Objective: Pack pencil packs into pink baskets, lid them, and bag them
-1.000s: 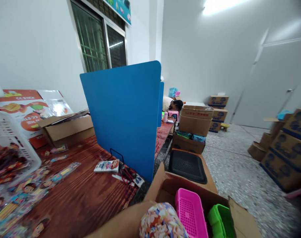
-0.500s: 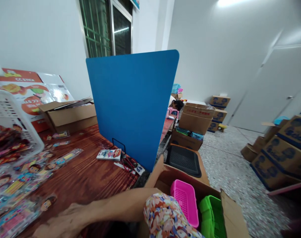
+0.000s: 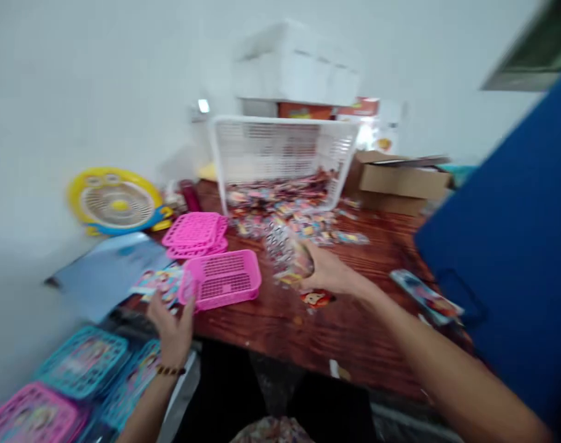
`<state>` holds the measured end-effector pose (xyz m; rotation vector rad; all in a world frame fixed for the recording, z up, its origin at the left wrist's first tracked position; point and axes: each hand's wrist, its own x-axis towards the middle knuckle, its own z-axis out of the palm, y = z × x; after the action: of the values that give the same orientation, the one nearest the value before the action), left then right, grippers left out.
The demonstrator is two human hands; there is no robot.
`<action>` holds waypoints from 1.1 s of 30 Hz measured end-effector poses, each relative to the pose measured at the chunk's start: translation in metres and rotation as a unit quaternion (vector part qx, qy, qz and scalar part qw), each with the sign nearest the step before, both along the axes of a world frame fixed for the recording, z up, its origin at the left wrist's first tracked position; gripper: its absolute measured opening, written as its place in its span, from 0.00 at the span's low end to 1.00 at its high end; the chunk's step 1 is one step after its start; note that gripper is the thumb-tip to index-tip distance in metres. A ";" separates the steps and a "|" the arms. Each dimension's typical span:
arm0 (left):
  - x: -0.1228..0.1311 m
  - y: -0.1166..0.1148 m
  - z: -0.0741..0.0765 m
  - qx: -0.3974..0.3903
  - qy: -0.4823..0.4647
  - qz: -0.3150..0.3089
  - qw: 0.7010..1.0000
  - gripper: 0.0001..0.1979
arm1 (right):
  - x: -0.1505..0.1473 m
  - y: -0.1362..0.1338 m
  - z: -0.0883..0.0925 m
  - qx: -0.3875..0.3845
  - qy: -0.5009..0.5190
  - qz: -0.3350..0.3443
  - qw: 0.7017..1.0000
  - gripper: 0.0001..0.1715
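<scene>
My right hand (image 3: pixel 324 271) is closed around a clear plastic packet (image 3: pixel 284 252) with printed pieces, held over the table and blurred by motion. Below it on the wood lies a small packet with a cartoon face (image 3: pixel 316 299). My left hand (image 3: pixel 172 326) has its thumb and fingers apart, with nothing visible between them. It is just in front of a pink plastic basket (image 3: pixel 227 280) and some printed cartoon cards (image 3: pixel 162 283). Behind that basket, pink lattice lids (image 3: pixel 197 234) lie stacked.
A white basket (image 3: pixel 284 120) lies tipped, small packets (image 3: pixel 303 221) spilling out. A yellow fan (image 3: pixel 118 200) stands at left, a cardboard box (image 3: pixel 400 181) at back right. The blue panel (image 3: pixel 506 246) borders the right. Finished-looking teal baskets (image 3: pixel 84 363) sit low at left.
My view has swung left from the blue panel and floor boxes to the table. My right hand now holds a clear packet over the table, and my left hand has come into view.
</scene>
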<state>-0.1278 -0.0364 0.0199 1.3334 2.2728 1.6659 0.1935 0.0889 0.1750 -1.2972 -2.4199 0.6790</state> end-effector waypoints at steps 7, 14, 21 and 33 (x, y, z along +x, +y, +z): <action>-0.016 0.011 -0.016 -0.048 -0.085 -0.033 0.995 0.38 | -0.119 0.039 0.020 -0.006 -0.027 0.186 0.982 0.44; -0.014 0.010 -0.015 -0.063 -0.102 -0.066 0.991 0.32 | -0.197 0.066 -0.020 -0.144 -0.157 0.334 0.918 0.31; -0.018 0.010 -0.022 -0.081 -0.079 -0.080 0.990 0.30 | -0.230 0.065 -0.043 -0.089 -0.297 0.308 0.900 0.39; -0.012 0.010 -0.021 -0.067 -0.059 -0.075 0.993 0.28 | -0.220 0.034 -0.108 0.083 -0.297 0.209 0.928 0.56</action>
<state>-0.1399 -0.0266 -0.0009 1.3049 2.1203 1.4754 -0.0268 0.1232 0.0667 -1.0232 -3.2159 0.1619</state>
